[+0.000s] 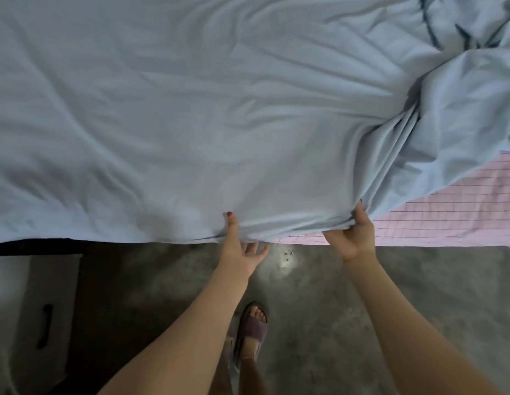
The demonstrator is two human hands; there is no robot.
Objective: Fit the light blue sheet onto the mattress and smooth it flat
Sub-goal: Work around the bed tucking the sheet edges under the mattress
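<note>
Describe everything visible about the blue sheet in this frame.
The sheet is light blue, thin, soft-looking cloth spread over most of the bed, wrinkled throughout. At upper right it bunches into deep folds. Its near edge lies along the bed's edge; the right hand grips a gathered hem there, and the left hand touches the edge with its thumb on top. At lower right it leaves the pink checked mattress uncovered.

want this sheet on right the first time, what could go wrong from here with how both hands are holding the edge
1. The right hand grips a bunched edge of the light blue sheet; pulling there may drag those deep folds tighter instead of spreading them.
2. The pink mattress is bare at the right, so the sheet may sit skewed.
3. The left hand seems to pinch only with its thumb, so the hem could slip.
</note>
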